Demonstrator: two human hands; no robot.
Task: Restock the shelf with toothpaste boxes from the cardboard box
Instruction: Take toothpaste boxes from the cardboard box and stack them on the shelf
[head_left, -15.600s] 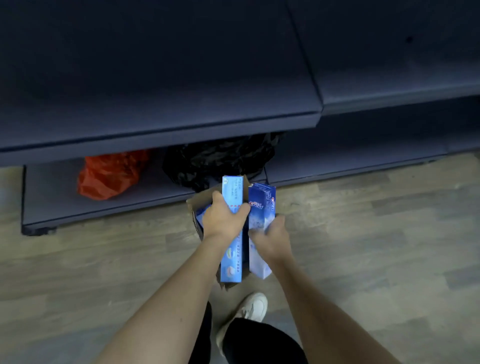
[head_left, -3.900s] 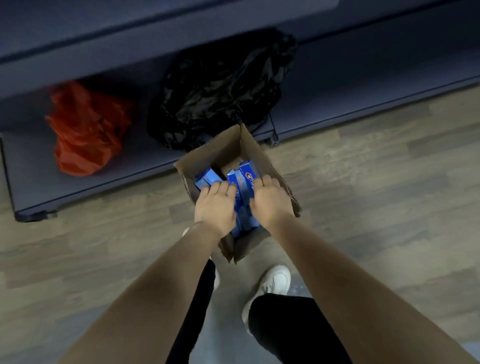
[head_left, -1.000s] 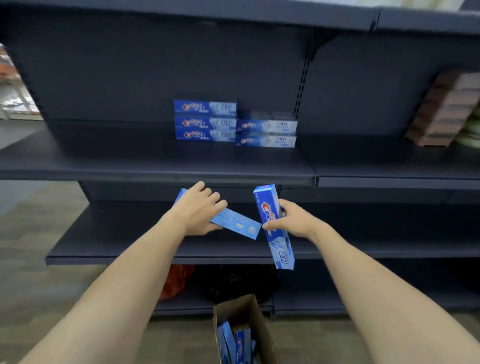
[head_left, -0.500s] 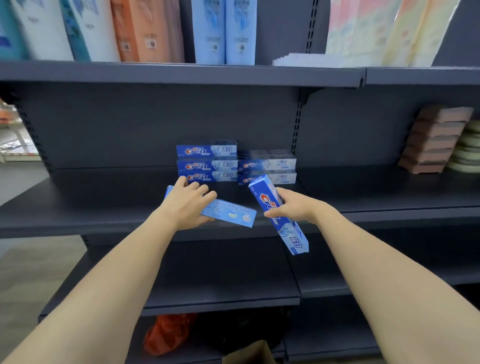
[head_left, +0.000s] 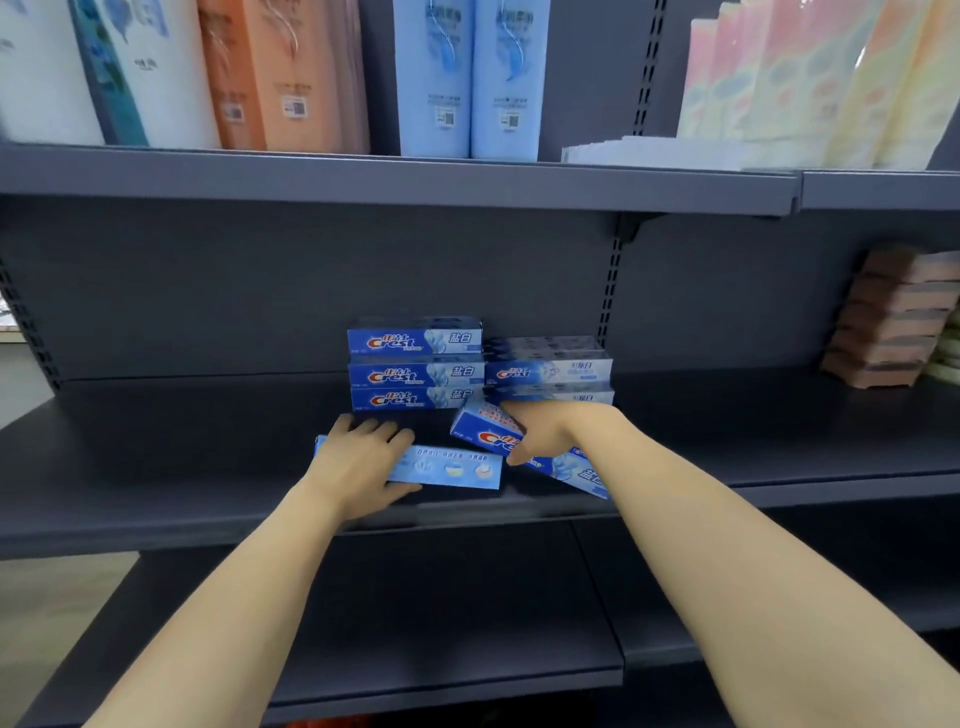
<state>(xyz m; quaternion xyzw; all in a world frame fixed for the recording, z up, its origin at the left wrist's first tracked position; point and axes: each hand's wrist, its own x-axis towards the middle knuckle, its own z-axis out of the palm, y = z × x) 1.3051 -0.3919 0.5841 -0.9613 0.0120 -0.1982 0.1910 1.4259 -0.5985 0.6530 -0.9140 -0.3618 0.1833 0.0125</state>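
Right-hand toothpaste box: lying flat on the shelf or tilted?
Tilted. The box in the right hand slants down to the right, unlike the level stacked boxes behind. Whether it touches the shelf cannot be told.

Both held boxes (head_left: 447, 467) now over shelf (head_left: 156, 467)

Toothpaste boxes (head_left: 415, 374) stacked three high: royal blue, red-white Crest logo, pale blue-white end. Stack beside it (head_left: 548, 370): paler, silvery blue-white. Box under left hand (head_left: 447, 467): light blue, three small round pictures. Box in right hand (head_left: 491, 434): blue, red-white logo. Shelf (head_left: 156, 457): dark slate grey. Upper bottles: white-teal (head_left: 109, 73), orange (head_left: 270, 73), light blue (head_left: 470, 78). Pastel patterned packs (head_left: 810, 78). Brown-pink stack (head_left: 893, 317).
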